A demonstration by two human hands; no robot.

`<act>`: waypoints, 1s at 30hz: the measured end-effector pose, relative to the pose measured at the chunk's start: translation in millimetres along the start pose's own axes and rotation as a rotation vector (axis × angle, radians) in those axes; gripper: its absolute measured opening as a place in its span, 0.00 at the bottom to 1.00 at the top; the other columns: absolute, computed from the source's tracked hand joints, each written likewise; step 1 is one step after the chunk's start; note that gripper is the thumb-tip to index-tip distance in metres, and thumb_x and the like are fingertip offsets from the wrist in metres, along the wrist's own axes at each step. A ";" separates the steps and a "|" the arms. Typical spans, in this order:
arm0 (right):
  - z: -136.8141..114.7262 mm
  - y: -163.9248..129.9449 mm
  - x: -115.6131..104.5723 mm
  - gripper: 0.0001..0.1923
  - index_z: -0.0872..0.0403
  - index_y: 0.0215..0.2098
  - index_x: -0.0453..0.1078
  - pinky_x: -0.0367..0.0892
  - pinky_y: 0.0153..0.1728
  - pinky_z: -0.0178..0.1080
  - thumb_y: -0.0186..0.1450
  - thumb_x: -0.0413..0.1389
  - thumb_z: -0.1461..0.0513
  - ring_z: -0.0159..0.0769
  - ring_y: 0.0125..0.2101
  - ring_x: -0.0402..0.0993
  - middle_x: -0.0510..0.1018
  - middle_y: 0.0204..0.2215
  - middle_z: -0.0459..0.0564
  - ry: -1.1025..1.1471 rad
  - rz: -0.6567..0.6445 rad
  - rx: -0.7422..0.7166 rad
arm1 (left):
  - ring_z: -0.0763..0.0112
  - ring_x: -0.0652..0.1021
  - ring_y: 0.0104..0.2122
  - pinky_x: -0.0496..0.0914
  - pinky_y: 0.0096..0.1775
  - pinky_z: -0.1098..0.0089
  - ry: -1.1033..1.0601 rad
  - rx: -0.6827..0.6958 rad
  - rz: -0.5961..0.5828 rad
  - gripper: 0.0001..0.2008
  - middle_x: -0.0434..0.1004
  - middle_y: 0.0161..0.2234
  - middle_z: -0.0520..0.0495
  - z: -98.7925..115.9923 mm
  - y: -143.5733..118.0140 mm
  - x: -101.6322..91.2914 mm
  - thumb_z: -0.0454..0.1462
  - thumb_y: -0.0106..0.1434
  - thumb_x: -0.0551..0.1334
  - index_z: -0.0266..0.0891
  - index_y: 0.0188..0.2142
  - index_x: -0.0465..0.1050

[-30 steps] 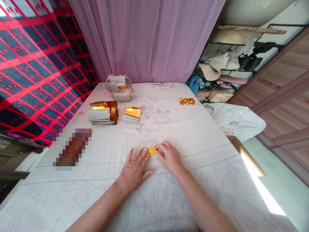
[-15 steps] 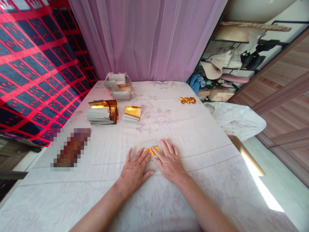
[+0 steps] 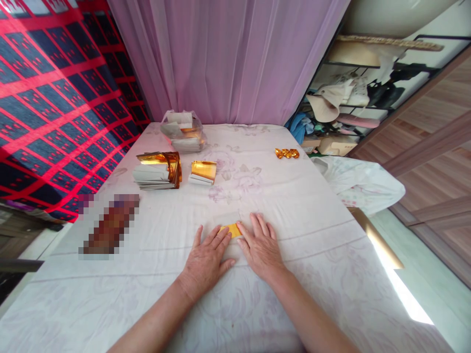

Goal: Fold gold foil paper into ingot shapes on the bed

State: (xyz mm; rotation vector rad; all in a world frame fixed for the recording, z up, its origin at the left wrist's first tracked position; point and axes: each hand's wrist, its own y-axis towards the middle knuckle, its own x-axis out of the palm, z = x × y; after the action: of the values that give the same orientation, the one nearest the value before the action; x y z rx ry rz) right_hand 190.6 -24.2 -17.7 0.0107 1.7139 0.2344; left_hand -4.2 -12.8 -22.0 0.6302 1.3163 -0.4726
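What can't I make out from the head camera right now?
- Gold sheet: mostly hidden under the left hand and right hand; its shape and folds cannot be told.
- Blurred patch on the cloth: pixelated, the thing cannot be told.
- Bag at the far end: contents too small and veiled by plastic.
- Gold pieces: too small to count surely.
- Shelf: clutter, partly cut off by the curtain.

Left hand (image 3: 206, 260): flat, palm down, fingers spread and pointing forward and slightly right.
Right hand (image 3: 262, 246): flat, palm down, fingers straight and pointing forward and slightly left.
Hands: side by side, fingertips nearly meeting.
Forearms: bare, reaching in from the lower edge, converging forward.
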 end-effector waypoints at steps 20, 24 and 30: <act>6.2 -3.8 2.9 0.27 0.53 0.64 0.60 0.50 0.59 0.57 0.69 0.49 0.53 0.54 0.65 0.48 0.56 0.65 0.64 -0.034 0.030 0.050 | 0.58 0.63 0.62 0.38 0.65 0.46 -0.018 -0.018 0.002 0.29 0.64 0.62 0.46 2.3 1.2 -1.6 0.53 0.69 0.48 0.41 0.62 0.62; 4.8 -6.9 -1.4 0.27 0.43 0.64 0.58 0.48 0.61 0.57 0.68 0.52 0.53 0.51 0.66 0.44 0.52 0.67 0.57 0.009 -0.005 -0.093 | 0.58 0.63 0.62 0.38 0.65 0.47 -0.033 -0.015 0.011 0.28 0.64 0.62 0.45 2.2 1.5 -1.9 0.53 0.69 0.49 0.42 0.62 0.61; 1.9 -6.0 -4.7 0.28 0.40 0.64 0.58 0.44 0.61 0.59 0.67 0.54 0.52 0.52 0.67 0.43 0.50 0.68 0.55 0.028 -0.037 -0.143 | 0.58 0.63 0.62 0.34 0.65 0.48 -0.051 -0.020 0.010 0.29 0.63 0.63 0.45 1.9 1.5 -1.9 0.53 0.69 0.49 0.42 0.63 0.60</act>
State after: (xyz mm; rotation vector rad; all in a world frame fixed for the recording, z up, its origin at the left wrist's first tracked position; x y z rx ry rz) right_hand 194.0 -30.5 -14.3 -0.1297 1.7198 0.3301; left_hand -2.2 -13.0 -19.6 0.6046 1.2679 -0.4641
